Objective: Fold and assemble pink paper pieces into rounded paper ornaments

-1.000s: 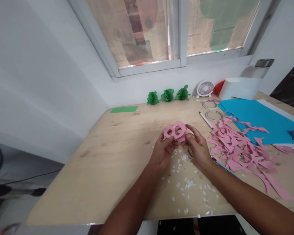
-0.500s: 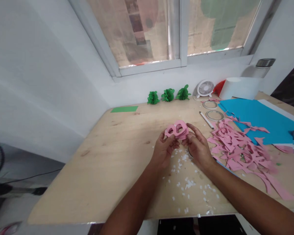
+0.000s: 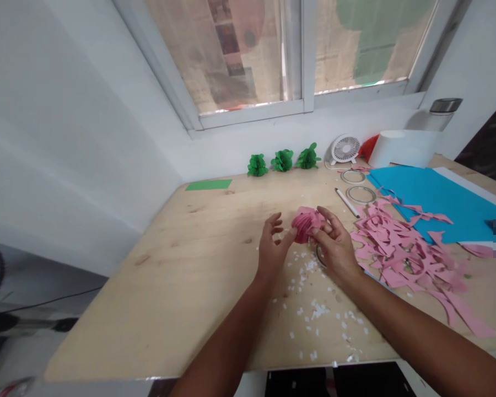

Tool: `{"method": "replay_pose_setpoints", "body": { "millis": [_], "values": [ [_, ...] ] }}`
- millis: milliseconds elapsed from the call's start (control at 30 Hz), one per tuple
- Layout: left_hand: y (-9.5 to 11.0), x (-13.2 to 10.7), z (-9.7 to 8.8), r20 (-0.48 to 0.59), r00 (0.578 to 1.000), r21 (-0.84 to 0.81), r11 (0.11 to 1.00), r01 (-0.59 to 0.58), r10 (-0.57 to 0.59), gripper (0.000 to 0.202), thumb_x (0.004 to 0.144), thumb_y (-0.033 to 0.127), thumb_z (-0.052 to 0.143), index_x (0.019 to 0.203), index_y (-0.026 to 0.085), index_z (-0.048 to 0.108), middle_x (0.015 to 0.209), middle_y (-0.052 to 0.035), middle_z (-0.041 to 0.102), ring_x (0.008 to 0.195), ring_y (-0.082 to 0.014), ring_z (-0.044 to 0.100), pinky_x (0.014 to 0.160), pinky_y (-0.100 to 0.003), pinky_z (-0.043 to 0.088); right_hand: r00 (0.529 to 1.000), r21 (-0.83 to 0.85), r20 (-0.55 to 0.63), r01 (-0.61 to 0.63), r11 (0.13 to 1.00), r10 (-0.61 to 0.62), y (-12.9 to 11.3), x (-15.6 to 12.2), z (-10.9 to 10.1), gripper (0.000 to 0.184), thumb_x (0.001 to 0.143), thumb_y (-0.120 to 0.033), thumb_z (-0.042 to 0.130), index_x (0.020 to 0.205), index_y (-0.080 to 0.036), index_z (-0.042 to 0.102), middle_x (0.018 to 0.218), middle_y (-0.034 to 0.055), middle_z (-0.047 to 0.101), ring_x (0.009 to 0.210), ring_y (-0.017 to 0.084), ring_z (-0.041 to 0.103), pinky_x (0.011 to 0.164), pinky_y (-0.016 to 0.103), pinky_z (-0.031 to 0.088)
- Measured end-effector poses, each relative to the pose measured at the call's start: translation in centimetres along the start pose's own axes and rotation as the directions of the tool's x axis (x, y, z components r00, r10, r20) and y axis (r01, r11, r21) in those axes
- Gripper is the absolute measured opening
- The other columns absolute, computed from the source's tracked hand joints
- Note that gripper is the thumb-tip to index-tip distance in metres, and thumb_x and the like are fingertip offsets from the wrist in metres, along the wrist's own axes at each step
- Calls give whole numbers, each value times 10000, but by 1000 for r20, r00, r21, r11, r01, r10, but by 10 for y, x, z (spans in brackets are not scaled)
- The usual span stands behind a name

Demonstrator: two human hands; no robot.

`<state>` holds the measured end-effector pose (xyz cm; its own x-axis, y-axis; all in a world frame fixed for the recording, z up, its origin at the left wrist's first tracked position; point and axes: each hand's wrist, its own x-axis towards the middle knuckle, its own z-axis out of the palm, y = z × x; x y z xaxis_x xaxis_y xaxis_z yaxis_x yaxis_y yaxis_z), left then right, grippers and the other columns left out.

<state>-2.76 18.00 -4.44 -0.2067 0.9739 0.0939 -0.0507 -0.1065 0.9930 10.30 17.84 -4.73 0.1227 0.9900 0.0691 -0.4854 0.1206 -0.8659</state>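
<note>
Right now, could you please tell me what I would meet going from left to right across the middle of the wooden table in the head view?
Open left hand → pink folded paper piece → right hand gripping that piece → loose pile of pink paper scraps.

- Three green paper balls [image 3: 282,160] along the far edge of the table [image 3: 190,270].
- Two clear rings [image 3: 360,194] towards the far right corner.
- One small white fan [image 3: 344,149].
- One white pen [image 3: 347,202].
- One green sheet [image 3: 209,184].
- One blue sheet [image 3: 438,201].
- One pink paper ball [image 3: 305,224].
- One heap of pink scraps [image 3: 400,248].
</note>
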Motion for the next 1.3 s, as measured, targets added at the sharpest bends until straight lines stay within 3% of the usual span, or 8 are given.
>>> {"method": "replay_pose_setpoints", "body": {
  "millis": [100, 200, 300, 500, 767, 1033, 1300],
  "values": [
    [4, 1, -3, 99, 982, 25, 986, -165, 162, 345, 651, 266, 740, 985, 243, 659, 1103, -63, 601, 1052, -211, 525, 829, -280, 404, 1000, -25, -5, -3, 1000, 3, 0, 0, -1, 583, 666, -245, 697, 1213, -223, 500, 751, -24, 641, 596, 118, 556, 587, 245, 430],
    [5, 1, -4, 214, 956, 56, 975, -216, 200, 279, 647, 226, 737, 922, 236, 689, 1012, -55, 640, 985, -214, 549, 874, -309, 373, 1000, -21, 8, -10, 1000, 10, -1, -1, 0, 571, 670, -248, 694, 1208, -236, 501, 744, -33, 641, 590, 111, 554, 574, 233, 422],
    [5, 3, -5, 261, 939, 132, 955, -264, 224, 226, 659, 200, 717, 882, 231, 691, 923, -49, 653, 925, -213, 556, 854, -318, 375, 998, -5, 56, -24, 1000, 25, -1, -2, 0, 578, 672, -249, 702, 1213, -243, 495, 749, -34, 645, 595, 112, 563, 590, 237, 430],
    [4, 0, -3, 195, 893, 273, 852, -447, 405, 81, 738, 212, 615, 783, 229, 680, 745, -45, 612, 782, -204, 524, 756, -314, 379, 994, -67, 107, -14, 998, 21, 2, -2, -2, 582, 689, -244, 703, 1232, -235, 494, 667, -48, 606, 623, 126, 568, 628, 254, 434],
    [-2, -2, -3, 125, 806, 473, 679, -561, 579, 88, 781, 235, 577, 766, 220, 663, 662, -43, 558, 704, -197, 476, 727, -320, 341, 990, -50, 127, -48, 998, 54, 2, -4, 0, 587, 678, -259, 707, 1226, -251, 496, 707, -32, 619, 650, 134, 574, 629, 263, 447],
    [-2, -7, 0, 276, 709, 602, 458, -654, 649, 147, 806, 203, 554, 899, 216, 666, 751, -83, 604, 779, -233, 495, 741, -355, 310, 986, 25, 136, -104, 994, 100, -2, -5, 3, 574, 653, -240, 731, 1189, -246, 526, 694, -45, 611, 579, 95, 523, 585, 222, 414],
    [0, -7, -1, 384, 692, 665, 336, -667, 612, 164, 835, 180, 500, 913, 188, 644, 769, -102, 609, 771, -239, 498, 719, -363, 328, 987, 45, 120, -116, 992, 109, -2, -4, 3, 571, 639, -233, 742, 1173, -256, 539, 753, -30, 633, 617, 101, 558, 621, 234, 447]
  ]
}}
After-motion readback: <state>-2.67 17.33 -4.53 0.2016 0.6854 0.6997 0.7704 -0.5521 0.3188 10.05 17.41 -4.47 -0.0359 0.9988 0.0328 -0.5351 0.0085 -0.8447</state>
